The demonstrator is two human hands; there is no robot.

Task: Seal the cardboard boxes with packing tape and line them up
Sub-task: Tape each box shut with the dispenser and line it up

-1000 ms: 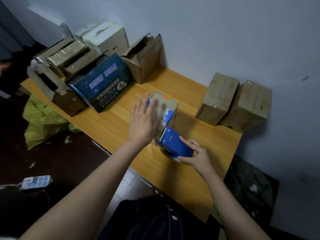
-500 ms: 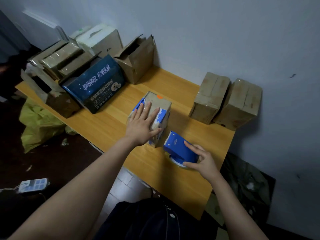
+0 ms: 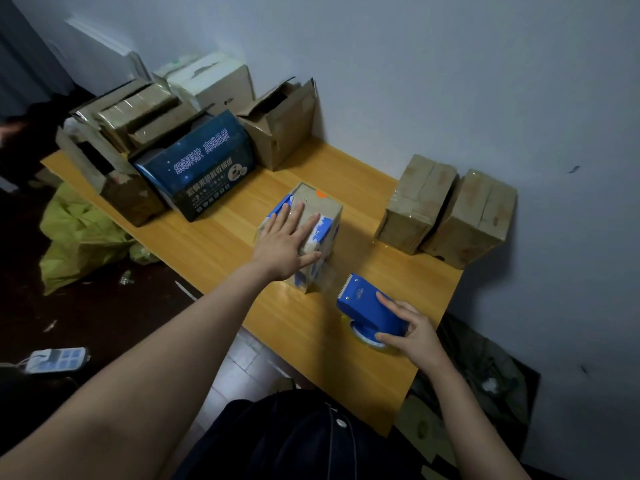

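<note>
- I see the left hand (image 3: 282, 242) lying flat on top of the small box (image 3: 325, 209). Its fingers are straight and spread apart, and they press down on it.
- The small box is brown with blue sides. It stands in the middle of the wooden table (image 3: 214, 251).
- The right hand (image 3: 412, 332) grips the blue tape dispenser (image 3: 370, 306). One finger lies on top and the thumb curls round the near side.
- The tape dispenser sits on the table, near and right of the small box. Its toothed edge points at the box.
- Two taped boxes, the first taped box (image 3: 415, 199) and the second taped box (image 3: 474, 216), stand side by side, touching, far right by the wall.
- Far left on the table I see a dark blue box (image 3: 197, 164), an open brown box (image 3: 280, 123) and a white box (image 3: 214, 81).
- A green bag (image 3: 79, 233) lies on the floor to the left.
</note>
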